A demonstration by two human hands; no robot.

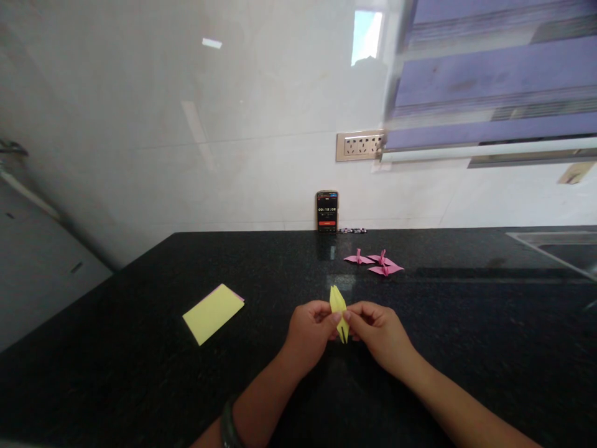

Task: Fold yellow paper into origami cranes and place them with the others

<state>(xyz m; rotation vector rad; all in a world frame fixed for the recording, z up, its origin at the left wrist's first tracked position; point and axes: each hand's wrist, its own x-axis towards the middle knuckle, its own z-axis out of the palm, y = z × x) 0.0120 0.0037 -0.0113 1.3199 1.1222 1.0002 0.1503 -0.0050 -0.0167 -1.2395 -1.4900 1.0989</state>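
Grip of L hand (310,330) & R hand (382,336) is a two-sided pinch, thumbs & fingertips pressed on a folded yellow paper (337,300) btwn them. Paper sits at the fingertips, not in the palms: narrow, pointed at both ends, held by its mid/lower part. Longer half sticks out past the grip on the far side, tip split in two; shorter half pokes out below the thumbs, toward the person, w/ a dark slit showing. Slight tilt, top end to L. Fingers behind it partly hidden; can't tell if it touches the desk. Bangle (228,426) on L forearm.

Desk (270,261) = black, speckled, glossy. Stack of yellow sheets (213,315) lies flat to L, well apart from hands, pink edge peeking out underneath. Three pink paper cranes (385,270) grouped close tog. beyond the hands, a bit R. Phone (327,211) stands upright at back edge by wall, timer approx 00:18 on screen, red btn below; beaded strap (353,231) just beside it.

Room: pale glossy wall (256,162) w/ window reflection; socket panel (360,147) above & R of phone; purple striped blind (494,81) upper R, blurry.
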